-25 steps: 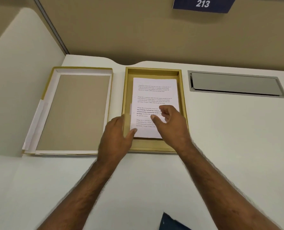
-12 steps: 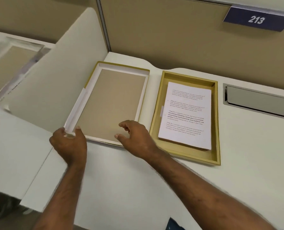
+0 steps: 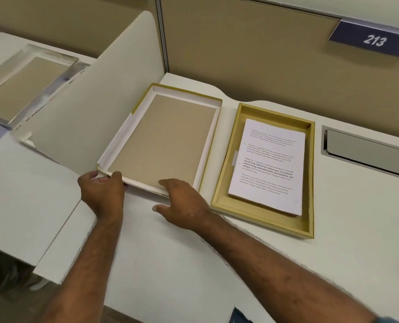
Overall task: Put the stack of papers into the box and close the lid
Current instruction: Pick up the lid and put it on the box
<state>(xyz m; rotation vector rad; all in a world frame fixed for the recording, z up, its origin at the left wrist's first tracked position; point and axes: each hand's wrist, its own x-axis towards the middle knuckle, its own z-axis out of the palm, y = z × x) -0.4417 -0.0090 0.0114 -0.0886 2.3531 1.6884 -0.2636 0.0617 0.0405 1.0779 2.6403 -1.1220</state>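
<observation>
Brown cardboard lines the shallow upturned lid [image 3: 163, 138]. The left hand [image 3: 101, 191] pinches its near-left corner; the right hand [image 3: 184, 206] lies open at its near edge. Right of the lid, the white paper stack [image 3: 268, 166] lies inside the gold rectangular box [image 3: 226, 169].

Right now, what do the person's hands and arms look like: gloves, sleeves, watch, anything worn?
Both hands are bare: no gloves, rings or markings show on the left hand or the right hand. Both forearms are uncovered as far as the frame shows, with no watch or band at either wrist. The only trace of clothing is a sliver of blue fabric at the frame's lower right edge, where the right arm leaves the picture, possibly a sleeve.
</observation>
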